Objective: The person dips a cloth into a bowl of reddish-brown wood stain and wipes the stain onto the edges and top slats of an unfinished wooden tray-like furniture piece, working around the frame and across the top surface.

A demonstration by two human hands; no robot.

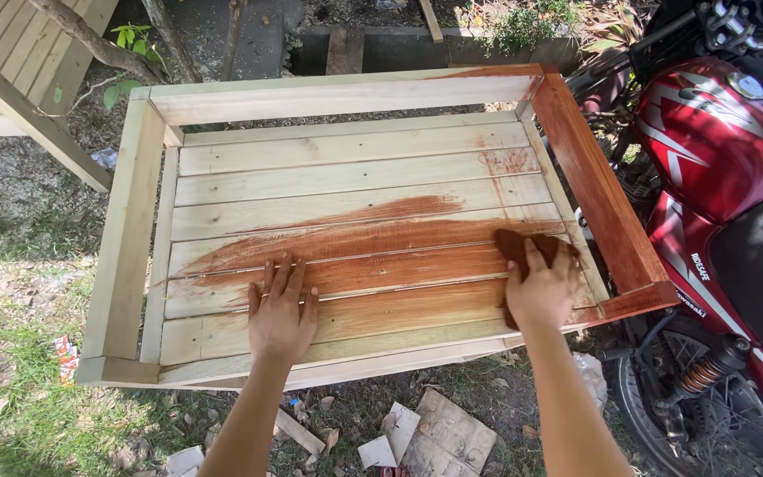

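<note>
1. The left hand point(281, 311) lies flat on the wooden bench seat point(346, 190), with its fingers spread out wide on the slats near the front edge.
2. The right hand point(540, 290) presses a brown cloth point(519, 244) onto the slats at the right side. The fingers are curled down over the cloth and hold it there.
3. The front slats are already wet and reddish brown. The back slats and the left armrest point(127, 231) are pale, bare wood. The right armrest point(595, 187) is coloured red-brown.
4. The left hand rests right on the wet colour, so it could get sticky and might leave a hand mark in the stain.
5. A red motorbike point(724, 150) stands just beside the bench on the right. A wide swipe of the cloth could drip or smear stain on it.
6. The stain has streaky edges, so it could dry patchy if it is not rubbed out evenly.
</note>
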